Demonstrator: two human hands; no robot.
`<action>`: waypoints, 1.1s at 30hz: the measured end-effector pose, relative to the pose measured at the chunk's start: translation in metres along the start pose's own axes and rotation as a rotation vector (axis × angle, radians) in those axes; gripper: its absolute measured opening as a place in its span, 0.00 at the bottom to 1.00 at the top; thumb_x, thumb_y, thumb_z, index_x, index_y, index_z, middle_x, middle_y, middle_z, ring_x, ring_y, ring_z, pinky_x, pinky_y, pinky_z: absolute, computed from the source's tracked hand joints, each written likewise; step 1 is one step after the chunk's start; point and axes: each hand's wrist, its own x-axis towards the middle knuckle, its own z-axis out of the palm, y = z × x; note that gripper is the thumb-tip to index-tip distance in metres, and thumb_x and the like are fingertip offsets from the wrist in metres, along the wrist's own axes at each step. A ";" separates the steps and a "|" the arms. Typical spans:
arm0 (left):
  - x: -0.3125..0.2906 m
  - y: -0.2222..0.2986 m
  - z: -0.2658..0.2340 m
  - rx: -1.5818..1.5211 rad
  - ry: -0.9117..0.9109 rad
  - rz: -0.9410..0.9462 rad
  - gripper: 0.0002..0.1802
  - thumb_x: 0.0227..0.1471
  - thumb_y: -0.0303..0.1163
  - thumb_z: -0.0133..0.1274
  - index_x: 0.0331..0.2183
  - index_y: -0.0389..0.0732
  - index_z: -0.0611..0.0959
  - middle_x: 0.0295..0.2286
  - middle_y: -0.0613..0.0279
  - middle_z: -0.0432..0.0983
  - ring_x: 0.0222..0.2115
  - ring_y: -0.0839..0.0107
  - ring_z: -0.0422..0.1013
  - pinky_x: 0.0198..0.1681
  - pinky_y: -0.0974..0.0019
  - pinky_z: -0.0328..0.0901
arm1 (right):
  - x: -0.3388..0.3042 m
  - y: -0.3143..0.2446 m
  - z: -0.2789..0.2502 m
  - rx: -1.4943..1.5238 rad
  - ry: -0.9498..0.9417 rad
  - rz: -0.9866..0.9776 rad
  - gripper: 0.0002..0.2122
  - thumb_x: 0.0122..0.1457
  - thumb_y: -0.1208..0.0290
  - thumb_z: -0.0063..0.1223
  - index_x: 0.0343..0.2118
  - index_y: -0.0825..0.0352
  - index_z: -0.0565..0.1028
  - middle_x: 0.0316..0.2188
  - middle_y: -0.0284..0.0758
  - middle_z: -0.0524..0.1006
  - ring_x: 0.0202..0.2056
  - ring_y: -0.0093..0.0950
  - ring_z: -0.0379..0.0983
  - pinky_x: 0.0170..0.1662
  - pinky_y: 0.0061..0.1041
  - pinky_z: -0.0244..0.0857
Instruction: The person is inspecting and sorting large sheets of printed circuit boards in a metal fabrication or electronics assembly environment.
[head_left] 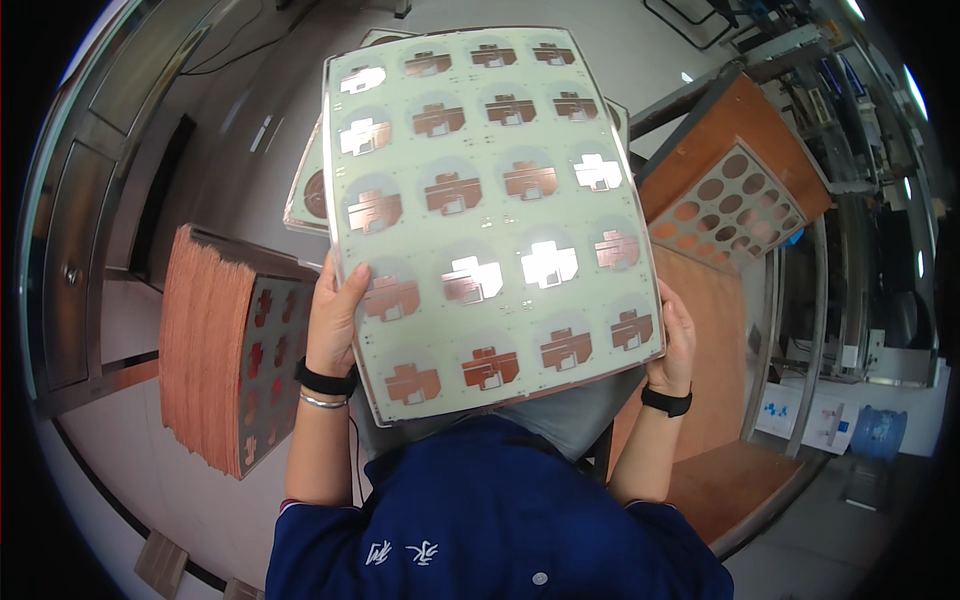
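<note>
Your left hand (335, 320) and right hand (677, 345) each grip an edge of the pale green circuit panel (490, 210); a copper panel stack (215, 350) stands left.

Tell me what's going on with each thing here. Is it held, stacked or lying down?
Panel: held up by both side edges, tilted, shiny copper shapes facing the camera.
Left hand: gripping the panel's left edge.
Right hand: gripping the panel's right edge.
Stack: thick pile of copper-coloured sheets, at the left.
Holed sheet: lying on a brown board, at the right.
</note>
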 end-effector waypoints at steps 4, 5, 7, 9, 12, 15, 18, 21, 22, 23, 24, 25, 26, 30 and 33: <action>0.002 -0.001 0.002 -0.023 0.000 0.004 0.28 0.54 0.29 0.49 0.55 0.36 0.60 0.46 0.58 0.67 0.43 0.73 0.66 0.45 0.69 0.65 | -0.003 -0.002 0.003 0.033 -0.012 -0.036 0.15 0.61 0.72 0.39 0.47 0.76 0.67 0.41 0.40 0.74 0.41 0.25 0.72 0.45 0.22 0.66; 0.002 -0.002 0.001 -0.021 0.019 0.013 0.27 0.53 0.29 0.49 0.54 0.36 0.61 0.45 0.59 0.67 0.42 0.73 0.67 0.44 0.68 0.65 | -0.004 -0.001 0.003 0.041 -0.018 -0.047 0.15 0.61 0.72 0.40 0.47 0.76 0.68 0.41 0.40 0.74 0.40 0.25 0.72 0.44 0.22 0.66; 0.002 -0.003 -0.002 -0.032 -0.003 -0.001 0.27 0.54 0.29 0.49 0.54 0.36 0.61 0.46 0.58 0.67 0.43 0.72 0.66 0.45 0.68 0.65 | -0.005 -0.001 0.002 0.047 -0.011 -0.066 0.15 0.61 0.72 0.40 0.47 0.75 0.68 0.41 0.40 0.74 0.40 0.25 0.72 0.44 0.22 0.66; 0.002 -0.004 -0.005 -0.035 0.014 -0.010 0.27 0.54 0.29 0.49 0.54 0.36 0.60 0.46 0.57 0.66 0.44 0.72 0.66 0.46 0.68 0.65 | -0.005 -0.001 0.001 0.060 -0.038 -0.072 0.15 0.61 0.71 0.41 0.46 0.75 0.69 0.40 0.40 0.75 0.40 0.24 0.73 0.44 0.22 0.67; 0.003 -0.004 -0.005 -0.055 -0.004 -0.027 0.28 0.54 0.28 0.48 0.55 0.36 0.59 0.47 0.56 0.66 0.45 0.71 0.66 0.46 0.66 0.65 | -0.006 -0.003 0.000 0.052 -0.039 -0.081 0.14 0.61 0.71 0.42 0.46 0.75 0.69 0.40 0.40 0.75 0.39 0.24 0.73 0.43 0.22 0.67; 0.004 -0.005 -0.003 -0.061 -0.011 -0.028 0.29 0.54 0.28 0.48 0.55 0.37 0.57 0.48 0.56 0.65 0.46 0.70 0.66 0.47 0.66 0.65 | -0.007 -0.003 -0.002 0.073 -0.055 -0.087 0.14 0.60 0.71 0.43 0.46 0.75 0.69 0.40 0.40 0.75 0.39 0.25 0.73 0.43 0.22 0.67; 0.002 -0.002 0.000 -0.047 -0.017 -0.004 0.31 0.54 0.29 0.48 0.56 0.38 0.56 0.48 0.55 0.64 0.46 0.69 0.66 0.48 0.65 0.65 | -0.009 -0.003 -0.003 0.050 -0.045 -0.081 0.14 0.60 0.71 0.44 0.45 0.75 0.70 0.40 0.41 0.75 0.39 0.25 0.73 0.43 0.22 0.67; 0.003 -0.001 0.003 -0.059 -0.038 0.013 0.32 0.53 0.29 0.49 0.56 0.38 0.55 0.49 0.55 0.64 0.47 0.69 0.66 0.47 0.64 0.65 | -0.009 -0.004 -0.002 0.038 -0.050 -0.066 0.14 0.60 0.71 0.44 0.45 0.75 0.70 0.40 0.41 0.75 0.39 0.25 0.73 0.43 0.21 0.67; 0.003 -0.001 0.004 -0.067 -0.049 0.022 0.33 0.53 0.30 0.50 0.56 0.38 0.55 0.49 0.55 0.64 0.46 0.69 0.66 0.47 0.64 0.66 | -0.009 -0.005 -0.002 0.040 -0.051 -0.068 0.14 0.60 0.71 0.44 0.45 0.75 0.70 0.40 0.41 0.75 0.39 0.25 0.73 0.43 0.21 0.67; 0.003 -0.001 0.003 -0.064 -0.050 0.026 0.33 0.53 0.30 0.50 0.56 0.38 0.55 0.49 0.55 0.64 0.46 0.69 0.66 0.47 0.64 0.66 | -0.009 -0.005 -0.002 0.031 -0.048 -0.059 0.14 0.60 0.72 0.44 0.45 0.75 0.70 0.40 0.41 0.75 0.40 0.25 0.73 0.44 0.21 0.66; 0.002 -0.001 0.001 -0.067 -0.048 0.030 0.32 0.52 0.29 0.50 0.56 0.37 0.56 0.48 0.55 0.64 0.46 0.69 0.66 0.47 0.64 0.66 | -0.009 -0.004 -0.002 0.024 -0.048 -0.048 0.14 0.60 0.72 0.44 0.45 0.75 0.70 0.40 0.41 0.75 0.40 0.25 0.73 0.44 0.21 0.66; 0.001 -0.002 -0.001 -0.070 -0.044 0.035 0.32 0.52 0.29 0.50 0.56 0.37 0.56 0.48 0.55 0.64 0.46 0.69 0.66 0.47 0.64 0.66 | -0.009 -0.003 -0.003 0.030 -0.055 -0.048 0.14 0.60 0.72 0.44 0.45 0.75 0.70 0.40 0.41 0.75 0.40 0.25 0.73 0.44 0.21 0.66; 0.001 -0.002 -0.002 -0.063 -0.039 0.043 0.32 0.52 0.29 0.50 0.56 0.37 0.56 0.48 0.55 0.64 0.46 0.69 0.66 0.47 0.64 0.66 | -0.010 -0.002 -0.006 0.017 -0.051 -0.047 0.14 0.60 0.72 0.43 0.45 0.75 0.70 0.40 0.41 0.75 0.40 0.24 0.73 0.44 0.21 0.66; -0.002 -0.004 0.001 -0.026 -0.017 0.067 0.30 0.52 0.29 0.51 0.54 0.36 0.59 0.47 0.55 0.66 0.44 0.69 0.67 0.46 0.65 0.66 | -0.009 0.001 -0.012 0.010 -0.045 -0.041 0.14 0.60 0.73 0.43 0.45 0.75 0.70 0.39 0.40 0.75 0.39 0.23 0.73 0.43 0.20 0.66; -0.004 -0.001 0.000 0.001 -0.022 0.070 0.32 0.51 0.30 0.52 0.55 0.37 0.58 0.48 0.55 0.64 0.46 0.69 0.65 0.48 0.65 0.64 | -0.008 0.003 -0.013 -0.037 -0.024 -0.028 0.14 0.60 0.73 0.42 0.46 0.75 0.69 0.38 0.38 0.75 0.37 0.23 0.73 0.41 0.19 0.66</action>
